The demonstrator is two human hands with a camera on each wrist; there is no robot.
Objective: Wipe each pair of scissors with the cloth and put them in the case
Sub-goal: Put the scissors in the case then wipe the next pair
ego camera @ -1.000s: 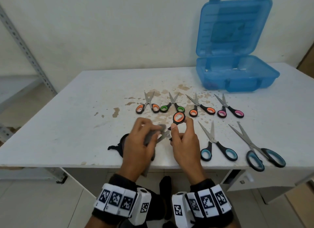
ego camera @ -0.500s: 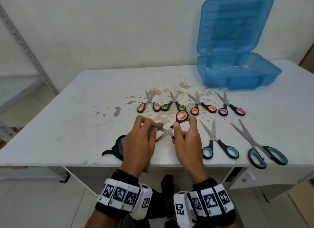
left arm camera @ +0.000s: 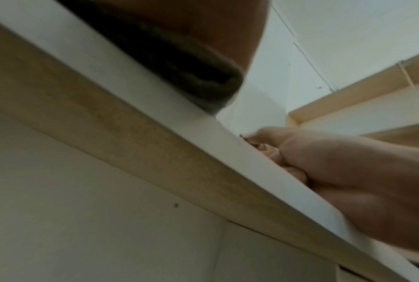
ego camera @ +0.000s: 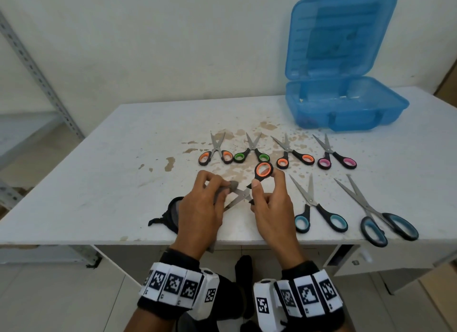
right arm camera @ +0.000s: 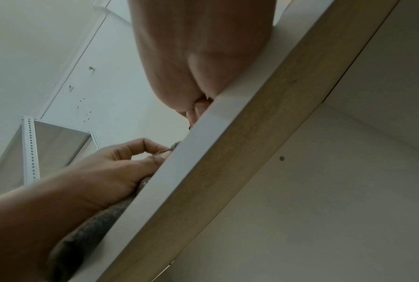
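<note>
Near the front edge of the white table (ego camera: 103, 183), the right hand (ego camera: 270, 208) grips orange-handled scissors (ego camera: 257, 177) while the left hand (ego camera: 200, 208) pinches a grey cloth (ego camera: 226, 189) on one blade. Six more scissors lie on the table, four small ones in a row and two bigger blue-handled ones. Behind them the blue plastic case (ego camera: 346, 109) stands open.

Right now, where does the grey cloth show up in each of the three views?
Head: grey cloth left of centre, pinched by the left hand against the scissors' blade.
Left wrist: dark blurred cloth at the top, on the table edge.
Right wrist: cloth lower left, under the left hand.
Shared landmark: the white table edge.
</note>
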